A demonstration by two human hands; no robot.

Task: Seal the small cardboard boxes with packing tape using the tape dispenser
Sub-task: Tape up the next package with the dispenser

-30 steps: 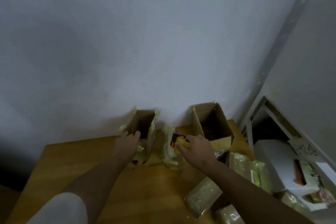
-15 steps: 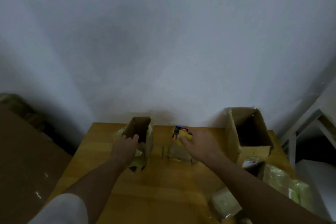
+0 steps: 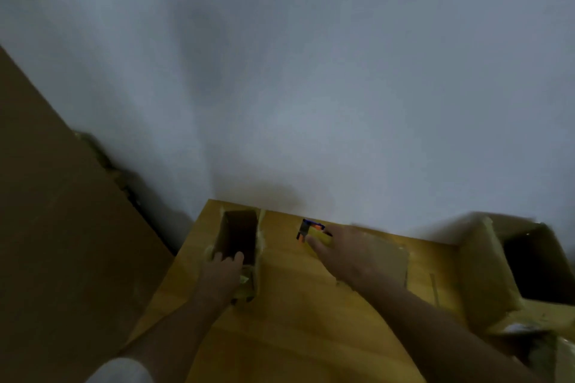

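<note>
A small open cardboard box [image 3: 238, 233] lies on the wooden table [image 3: 295, 320], its opening facing me. My left hand [image 3: 222, 274] grips its near edge, fingers curled over the rim. My right hand [image 3: 345, 252] holds the tape dispenser [image 3: 312, 232], an orange and blue tool with yellowish tape, over a flat cardboard piece [image 3: 389, 258] near the wall. The dispenser's lower part is hidden by my fingers.
A larger open cardboard box [image 3: 485, 274] stands at the table's right end. A big brown cardboard sheet [image 3: 62, 227] leans at the left, beside the table. A grey wall rises right behind the table.
The view has swung left. My right hand with the dispenser has shifted right, away from the small box. My left hand keeps its hold on the box.
</note>
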